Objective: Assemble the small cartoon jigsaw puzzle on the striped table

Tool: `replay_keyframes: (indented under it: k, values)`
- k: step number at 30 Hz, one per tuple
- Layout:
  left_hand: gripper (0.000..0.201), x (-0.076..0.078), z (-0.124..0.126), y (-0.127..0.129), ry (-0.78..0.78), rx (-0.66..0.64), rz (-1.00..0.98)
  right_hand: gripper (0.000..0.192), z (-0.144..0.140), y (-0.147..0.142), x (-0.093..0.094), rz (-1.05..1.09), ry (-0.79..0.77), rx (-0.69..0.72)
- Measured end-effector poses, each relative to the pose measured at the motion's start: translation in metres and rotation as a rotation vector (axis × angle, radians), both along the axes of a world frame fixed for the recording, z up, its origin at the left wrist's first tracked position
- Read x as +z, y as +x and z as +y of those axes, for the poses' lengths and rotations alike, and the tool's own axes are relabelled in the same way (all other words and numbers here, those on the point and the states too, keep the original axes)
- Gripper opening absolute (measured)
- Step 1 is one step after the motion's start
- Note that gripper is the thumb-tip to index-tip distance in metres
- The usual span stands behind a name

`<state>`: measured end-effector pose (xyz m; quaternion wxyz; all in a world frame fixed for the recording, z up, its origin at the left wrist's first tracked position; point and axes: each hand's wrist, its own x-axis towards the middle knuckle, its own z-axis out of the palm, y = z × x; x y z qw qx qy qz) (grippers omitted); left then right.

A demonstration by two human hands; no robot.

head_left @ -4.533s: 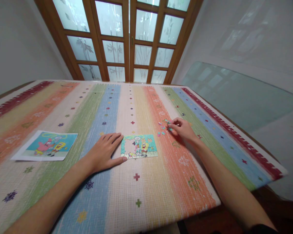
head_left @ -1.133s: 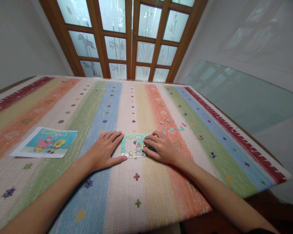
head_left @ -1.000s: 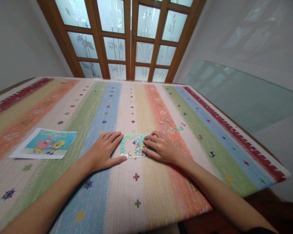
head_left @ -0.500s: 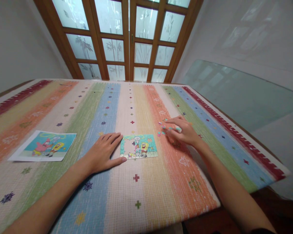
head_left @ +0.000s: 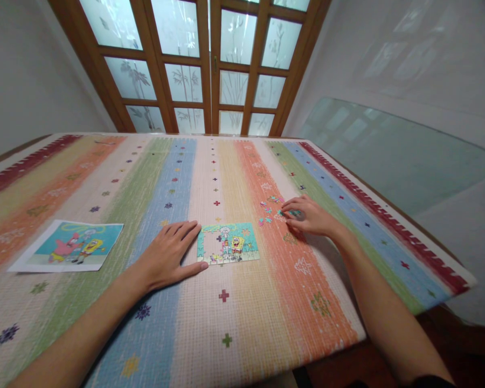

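Observation:
A partly assembled jigsaw puzzle (head_left: 248, 245) lies flat on the striped tablecloth, showing a yellow cartoon figure at its right. A gap in its left part lets the cloth show through. Flat on the cloth, my left hand (head_left: 167, 256) has its fingers and thumb spread, with the tips at the puzzle's left edge. To the right of the puzzle lie several loose jigsaw pieces (head_left: 269, 220), small, teal and pink. Over the right side of these pieces is my right hand (head_left: 309, 215), its thumb and fingers apart; some pieces show between and under them.
At the left lies a printed picture (head_left: 75, 245) of cartoon figures on white paper. The striped tablecloth (head_left: 202, 334) covers the table, whose right edge runs diagonally. Beyond the far edge stand wooden doors with frosted panes (head_left: 181, 78). A glass panel (head_left: 388, 151) is at the right.
My right hand has shifted slightly right and back from the loose pieces, uncovering more of them. My left hand stays at the puzzle. The whole view has shifted a little.

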<state>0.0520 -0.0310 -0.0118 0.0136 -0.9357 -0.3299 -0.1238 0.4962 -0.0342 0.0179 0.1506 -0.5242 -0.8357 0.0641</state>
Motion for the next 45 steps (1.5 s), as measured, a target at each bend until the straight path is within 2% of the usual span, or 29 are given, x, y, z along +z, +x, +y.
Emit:
replay_keyframes:
  k: [7,17,27,31,37,41,45]
  values:
    - [0.087,0.001,0.000,0.001,-0.002,0.007,0.004,0.024,0.000,0.004,-0.002,-0.011,0.016,-0.069]
    - [0.086,-0.001,0.000,0.000,-0.011,0.004,-0.015,0.017,0.002,-0.003,-0.011,-0.046,0.056,-0.137]
    - [0.082,0.001,0.000,0.000,-0.038,-0.003,-0.040,0.015,0.002,-0.013,-0.012,0.103,0.081,-0.176]
    - [0.083,0.000,0.000,0.000,-0.043,-0.003,-0.048,0.018,-0.002,-0.027,-0.007,0.308,-0.024,-0.209]
    - [0.083,0.000,0.000,0.000,-0.038,-0.004,-0.039,0.026,-0.013,-0.070,-0.004,0.653,-0.349,-0.148]
    - [0.082,0.001,0.000,0.001,-0.021,-0.003,-0.022,0.027,-0.019,-0.092,-0.008,0.730,-0.403,-0.104]
    - [0.083,0.001,0.000,0.001,-0.012,-0.011,-0.019,0.027,-0.022,-0.099,-0.012,0.740,-0.413,-0.140]
